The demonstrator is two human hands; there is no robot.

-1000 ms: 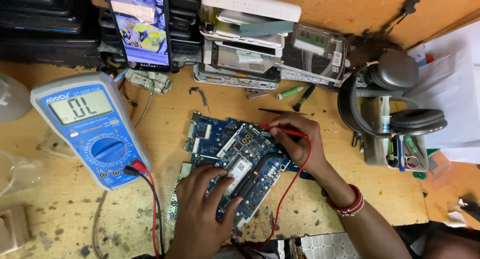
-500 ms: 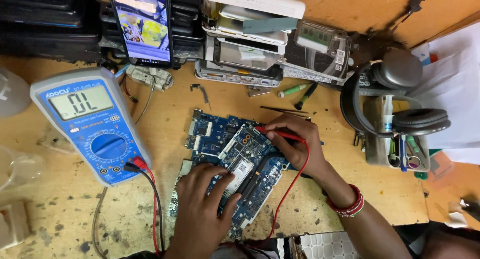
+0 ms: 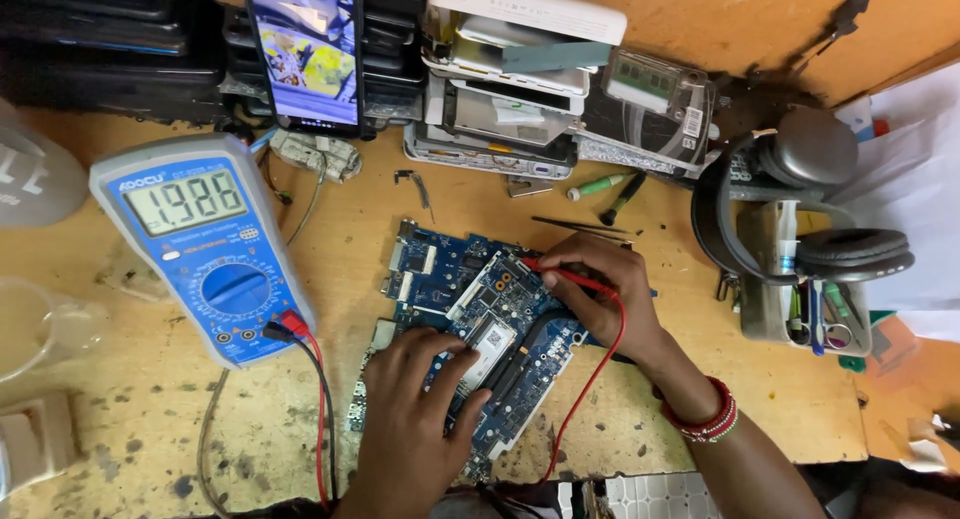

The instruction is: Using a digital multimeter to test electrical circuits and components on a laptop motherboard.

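Blue circuit board (image 3: 480,319) lies flat on the wooden bench (image 3: 120,429), about centre, tilted diagonally, lower end toward the person.

Right hand (image 3: 600,289) sits on the board's upper right edge, fingers pinched tight around a red probe (image 3: 560,272). Probe tip points left onto the board near its middle top. Red lead (image 3: 600,379) loops from that hand down past the board's right side toward the bench front.

Left hand (image 3: 410,409) rests flat on the lower half of the board, fingers spread and pressed down near a silver chip (image 3: 492,337). Can't tell whether it holds a black probe; nothing shows under the fingers.

Blue multimeter (image 3: 205,244) lies left of the board, well apart from it, display lit and showing digits, dial turned down-left. Red and black leads (image 3: 318,399) plug in at its lower right corner and run down toward the bench edge.

Behind the board: phone (image 3: 305,49) propped upright with screen on, a stack of drives and casings (image 3: 520,89), a green-handled screwdriver (image 3: 595,187), tweezers (image 3: 575,224) just above the right hand. Black headphones (image 3: 800,219) hang over a tool holder at right. Red beaded bracelet (image 3: 700,419) on the right wrist.
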